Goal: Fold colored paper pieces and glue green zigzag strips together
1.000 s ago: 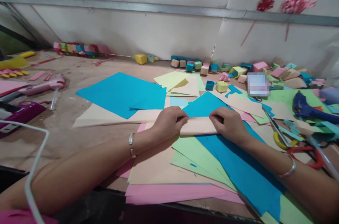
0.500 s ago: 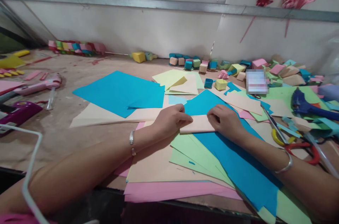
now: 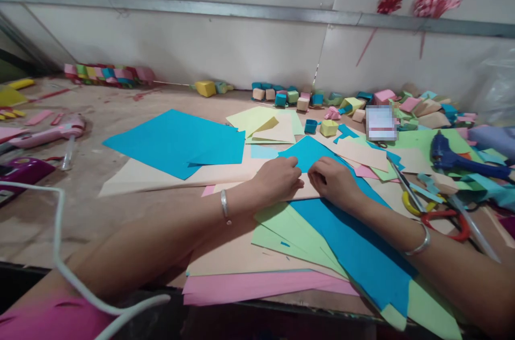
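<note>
1. The folded peach paper point(image 3: 309, 190) lies in the middle, near your hands. It looks smooth and flat, with a straight front edge, and it crosses over the long blue paper point(image 3: 354, 243).
2. Your left hand point(image 3: 277, 179) is curled over its left part. Your right hand point(image 3: 333, 179) is curled at its right part. I cannot tell how tightly either one pinches.
3. There is a small gap between your hands. Your arms come in from the two bottom corners, backs of the hands up.
4. Green sheets point(image 3: 295, 238) and pink paper point(image 3: 261, 286) lie nearer you, by the front edge of the desk point(image 3: 132, 109).
5. A pointy blue sheet point(image 3: 181, 141) lies to the left. Brown desk top stretches from it to the pink glue gun point(image 3: 68, 128).
6. Scissors point(image 3: 446, 222) and a blue glue gun point(image 3: 446, 153) sit to the right. Little boxy paper shapes point(image 3: 280, 99) line the back.
</note>
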Tool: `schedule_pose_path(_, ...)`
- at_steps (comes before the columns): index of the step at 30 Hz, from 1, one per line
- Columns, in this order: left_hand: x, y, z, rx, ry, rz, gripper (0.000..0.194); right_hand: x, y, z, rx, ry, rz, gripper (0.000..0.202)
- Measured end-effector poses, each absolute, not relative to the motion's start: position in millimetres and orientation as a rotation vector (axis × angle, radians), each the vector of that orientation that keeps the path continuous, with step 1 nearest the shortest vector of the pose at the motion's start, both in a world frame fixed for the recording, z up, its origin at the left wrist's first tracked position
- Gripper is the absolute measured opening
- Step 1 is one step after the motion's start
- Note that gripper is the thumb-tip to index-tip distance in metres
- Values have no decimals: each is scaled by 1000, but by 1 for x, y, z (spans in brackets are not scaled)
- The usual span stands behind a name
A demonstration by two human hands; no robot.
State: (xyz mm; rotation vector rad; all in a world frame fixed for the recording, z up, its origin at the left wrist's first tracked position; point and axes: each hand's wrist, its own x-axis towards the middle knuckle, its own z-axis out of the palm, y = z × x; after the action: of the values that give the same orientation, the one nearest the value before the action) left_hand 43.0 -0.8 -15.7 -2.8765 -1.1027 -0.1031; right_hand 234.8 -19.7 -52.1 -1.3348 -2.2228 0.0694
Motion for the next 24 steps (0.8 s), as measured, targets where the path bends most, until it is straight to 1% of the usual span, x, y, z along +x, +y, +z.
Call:
schedule_pose_path(3,41,-5,-29,-2867,-1081,-181,28,236,-19,-51,-1334,-2222,93,20)
schedule_pose_path(6,35,-5,-31,-2902,-982,-250,26,237,-19,-48,-1340,-2215,128,17)
schedule_pose_path(9,33,-3,-27,-2968,-927,-203,23,239,-19,-46,-1357,-2196,151,16)
schedule_pose_path(13,34,1,-18,-3094,-916,-76,38,240,-16,-48,-1373,-2198,168,16)
schedule_pose_path(16,33,4,-14,-3140,-920,-30,45,244,-15,-43,-1381,-2209,180,17)
schedule_pose_path(19,31,6,-14,-3157,-909,-35,49,247,-24,-23,-1395,-2285,99,20)
schedule_pose_path(24,29,7,-17,-3184,-887,-111,50,228,-66,16,-1505,-2831,-200,26)
